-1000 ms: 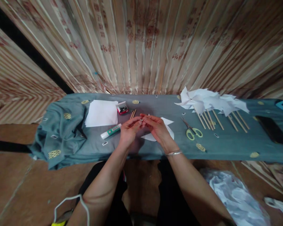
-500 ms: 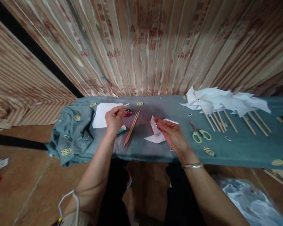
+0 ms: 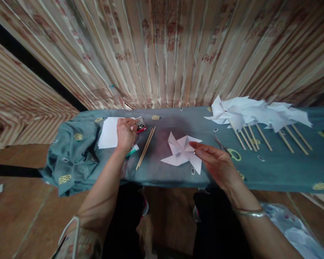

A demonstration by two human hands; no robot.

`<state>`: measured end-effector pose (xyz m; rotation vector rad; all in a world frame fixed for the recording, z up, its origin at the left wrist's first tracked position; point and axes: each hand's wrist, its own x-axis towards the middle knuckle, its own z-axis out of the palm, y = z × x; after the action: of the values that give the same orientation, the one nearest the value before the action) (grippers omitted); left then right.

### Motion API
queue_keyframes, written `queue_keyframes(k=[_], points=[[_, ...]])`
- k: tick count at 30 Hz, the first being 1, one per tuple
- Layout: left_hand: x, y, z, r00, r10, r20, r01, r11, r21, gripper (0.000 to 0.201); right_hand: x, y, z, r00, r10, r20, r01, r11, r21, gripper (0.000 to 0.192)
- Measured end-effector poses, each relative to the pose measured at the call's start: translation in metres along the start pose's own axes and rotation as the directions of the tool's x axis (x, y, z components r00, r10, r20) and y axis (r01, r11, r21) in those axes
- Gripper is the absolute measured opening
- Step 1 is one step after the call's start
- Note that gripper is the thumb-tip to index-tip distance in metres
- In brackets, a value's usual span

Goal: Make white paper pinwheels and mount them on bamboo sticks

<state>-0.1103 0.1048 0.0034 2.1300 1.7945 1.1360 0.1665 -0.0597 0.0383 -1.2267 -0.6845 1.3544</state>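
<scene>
We see one striped curtain (image 3: 164,54) filling the back, and in front of it one long worktop (image 3: 272,169) under a teal cloth with yellow dots. The cloth bunches into folds at its left end.

At the right rear lies one heap of finished white pinwheels (image 3: 253,113); we count about seven wooden sticks poking out toward us, though the paper heads overlap too much to count surely. One stack of white paper squares (image 3: 108,133) lies at the left.

One flat pinwheel (image 3: 182,153), with no stick, lies on the cloth near the middle, its four vanes spread. Our right hand (image 3: 218,163) touches it at the centre, thumb and forefinger pressed together on the folded tips; whether a pin sits between them we cannot tell. One bracelet (image 3: 250,213) circles that wrist.

Two bare sticks (image 3: 145,147) lie side by side, touching, between the hands. One pair of green-handled scissors (image 3: 228,149) lies just right of the right hand, partly hidden by it.

Our left hand (image 3: 125,133) rests over the edge of the paper stack, fingers curled, fingertips pinching into one small red box (image 3: 141,126) of pins. One glue stick (image 3: 132,150) shows just below that hand.
</scene>
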Motion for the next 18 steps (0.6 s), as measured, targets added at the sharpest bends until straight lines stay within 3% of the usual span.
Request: queue_keyframes(k=[5, 6, 9, 11, 13, 18], points=[[-0.021, 0.034, -0.007, 0.999, 0.018, -0.045, -0.023, 0.992, -0.122, 0.026, 0.001, -0.005, -0.019, 0.987, -0.136, -0.079, 0.134, 0.990, -0.037, 0.021], [-0.031, 0.046, -0.006, 1.000, 0.019, -0.021, -0.022, 0.981, -0.195, 0.024, 0.002, -0.005, -0.024, 0.981, -0.170, -0.095, 0.163, 0.984, -0.077, 0.019], [-0.064, 0.082, -0.001, 0.972, 0.098, 0.212, -0.004, 0.915, -0.403, 0.020, 0.007, -0.002, -0.044, 0.953, -0.282, -0.114, 0.235, 0.921, -0.312, 0.014], [-0.080, 0.097, 0.004, 0.923, 0.205, 0.326, -0.032, 0.885, -0.465, 0.020, 0.008, 0.003, -0.059, 0.923, -0.379, -0.068, 0.291, 0.802, -0.522, 0.013], [-0.087, 0.102, 0.009, 0.891, 0.261, 0.373, -0.080, 0.896, -0.436, 0.019, 0.009, 0.008, -0.072, 0.893, -0.451, 0.015, 0.335, 0.642, -0.690, 0.012], [-0.078, 0.083, 0.016, 0.842, 0.284, 0.459, -0.207, 0.955, -0.212, 0.022, 0.004, 0.022, -0.081, 0.851, -0.465, 0.245, 0.396, 0.260, -0.881, 0.011]])
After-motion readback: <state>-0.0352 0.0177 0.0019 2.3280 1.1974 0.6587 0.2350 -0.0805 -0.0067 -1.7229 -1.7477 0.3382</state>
